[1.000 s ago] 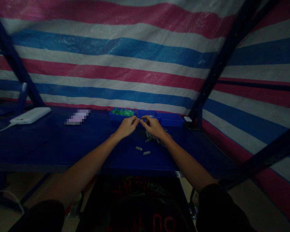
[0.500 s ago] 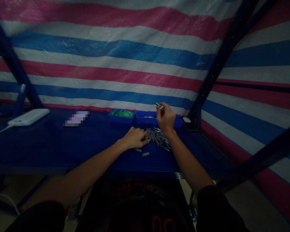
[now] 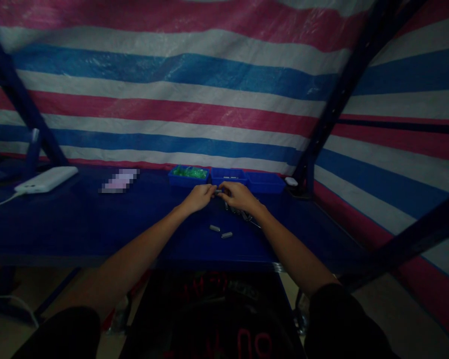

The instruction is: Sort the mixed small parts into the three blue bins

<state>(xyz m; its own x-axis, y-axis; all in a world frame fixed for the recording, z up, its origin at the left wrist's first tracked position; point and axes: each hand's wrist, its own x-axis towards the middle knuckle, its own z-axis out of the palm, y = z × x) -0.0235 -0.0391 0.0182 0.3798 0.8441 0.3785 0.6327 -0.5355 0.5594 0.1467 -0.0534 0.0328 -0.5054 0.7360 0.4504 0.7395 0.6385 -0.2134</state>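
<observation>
A small grey metal cylinder lies level between my two hands, just above the table. My right hand pinches it from the right. From the other side my left hand meets its left end, fingertips pressed together; whatever sits in them is too small to make out. Under and behind the right hand is a pile of metal cylinders and thin pins, largely hidden by hand and wrist. Two loose cylinders, one on the left and one on the right, rest nearer the table's front edge.
Along the back stand a blue bin of green pieces, a blue bin with a few metal parts and another blue bin. A white power bank with a cable lies left on the blue table. Striped sheeting encloses the back and right.
My right hand has come down and left with the metal cylinder. My left hand has lifted away from the pile, and both hands now meet in front of the bins.
</observation>
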